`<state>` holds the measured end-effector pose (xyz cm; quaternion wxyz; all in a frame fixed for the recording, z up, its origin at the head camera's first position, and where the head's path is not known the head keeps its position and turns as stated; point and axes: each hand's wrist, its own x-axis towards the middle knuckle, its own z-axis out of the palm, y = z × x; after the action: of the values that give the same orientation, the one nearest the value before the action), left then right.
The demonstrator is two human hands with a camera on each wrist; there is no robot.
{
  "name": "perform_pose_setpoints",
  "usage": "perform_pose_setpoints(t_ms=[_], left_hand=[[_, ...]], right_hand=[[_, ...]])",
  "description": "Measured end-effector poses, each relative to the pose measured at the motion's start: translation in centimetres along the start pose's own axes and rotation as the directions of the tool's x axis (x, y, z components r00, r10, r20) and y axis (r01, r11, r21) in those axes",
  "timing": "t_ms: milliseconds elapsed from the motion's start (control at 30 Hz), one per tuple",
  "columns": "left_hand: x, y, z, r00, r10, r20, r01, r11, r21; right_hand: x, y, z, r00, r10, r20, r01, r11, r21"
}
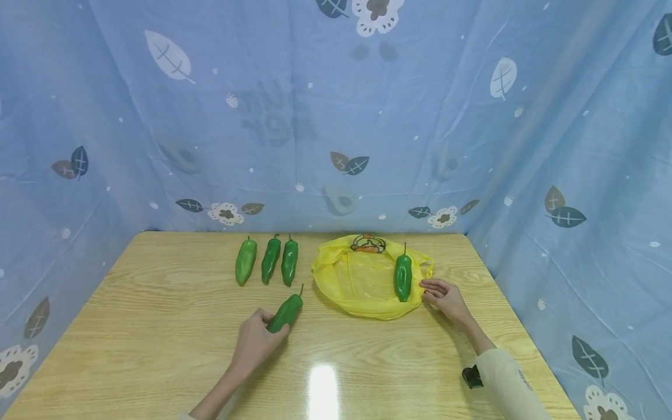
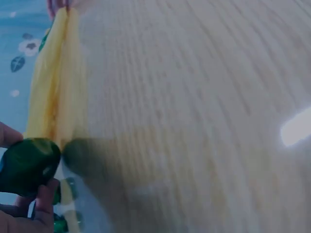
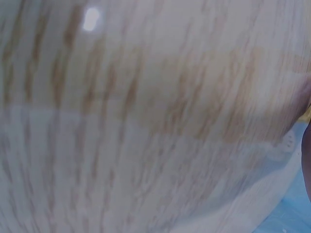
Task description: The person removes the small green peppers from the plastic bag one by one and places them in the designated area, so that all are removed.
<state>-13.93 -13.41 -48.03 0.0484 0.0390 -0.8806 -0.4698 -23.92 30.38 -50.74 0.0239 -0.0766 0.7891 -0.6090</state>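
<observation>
My left hand [image 1: 255,341] grips a green pepper [image 1: 286,313] by its body, its stem pointing up and to the right, left of the yellow plastic bag [image 1: 343,300]. In the left wrist view, the pepper [image 2: 29,165] sits between thumb and fingers, above its shadow on the table. The bag lies spread with its mouth wide, and another green pepper [image 1: 402,277] rests at its right side. Fingers of my right hand [image 1: 446,300] pinch the bag's right edge. Only a dark sliver of that hand [image 3: 307,155] enters the right wrist view.
Three green peppers [image 1: 270,259] lie in a row at the back of the wooden table [image 1: 157,315], left of the bag. A small black object [image 1: 472,377] lies beside the right sleeve. Blue patterned cloth [image 1: 294,116] hangs behind and along both sides.
</observation>
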Motion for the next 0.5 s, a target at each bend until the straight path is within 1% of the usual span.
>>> perform_pose_setpoints(t_ms=[167,200,333,500], left_hand=[[-0.23,-0.12,0.43,0.999,0.031,0.035,-0.034,0.997,0.076],[-0.22,-0.12,0.5,0.998,0.046,0.038,-0.049,0.994,0.097],[0.05,0.02,0.81,0.997,0.067,0.047,-0.074,0.984,0.161],[0.45,0.22,0.97,0.996,0.058,0.063,-0.069,0.978,0.195]], right_hand=[[-0.02,0.01,-0.02,1.0,-0.01,0.003,0.01,1.0,0.003],[-0.02,0.01,-0.01,1.0,-0.013,0.004,0.013,1.0,0.005],[0.01,0.02,-0.04,1.0,-0.023,0.004,0.023,1.0,0.007],[0.06,0.05,0.0,1.0,-0.024,0.0,0.024,1.0,0.006]])
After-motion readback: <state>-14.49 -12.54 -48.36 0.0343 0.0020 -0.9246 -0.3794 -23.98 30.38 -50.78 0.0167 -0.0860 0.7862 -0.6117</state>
